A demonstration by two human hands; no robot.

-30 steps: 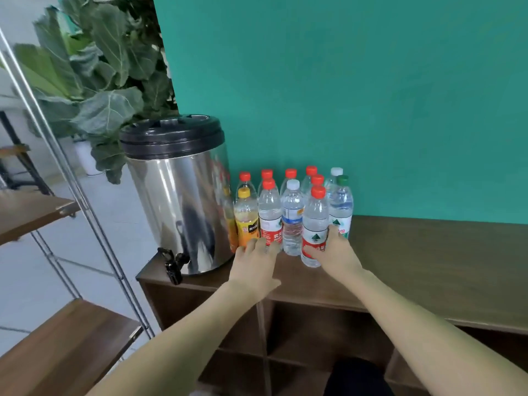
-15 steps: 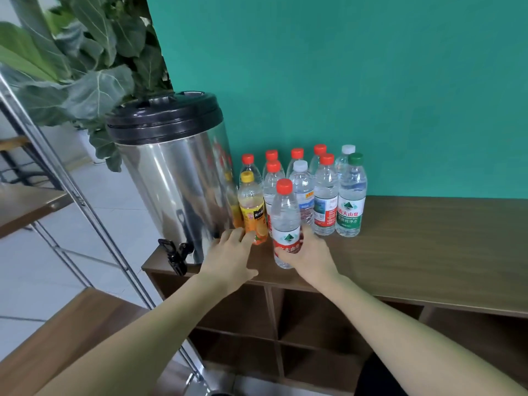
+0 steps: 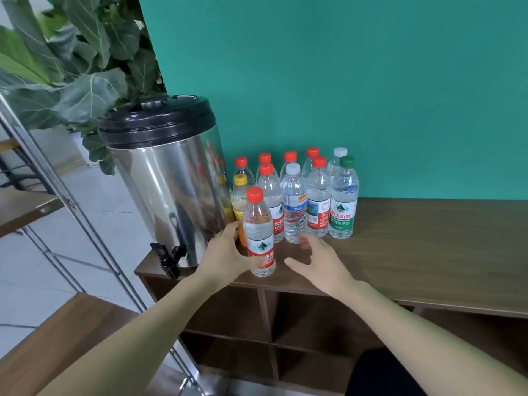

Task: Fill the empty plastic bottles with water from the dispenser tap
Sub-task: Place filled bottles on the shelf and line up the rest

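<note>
On the brown wooden cabinet top [image 3: 414,247], the head view shows 1 clear plastic bottle with a red cap [image 3: 259,235] standing near the front edge, pulled out from the cluster of capped bottles [image 3: 303,201] where it stood 1 s ago. The left hand [image 3: 228,258] now wraps around its lower label, while the right hand [image 3: 320,261], which carried it here, has let go and hangs open just beside it. With the handover made, uncapping comes next, then the black tap [image 3: 168,257] on the steel dispenser [image 3: 168,181], well within reach.
</note>
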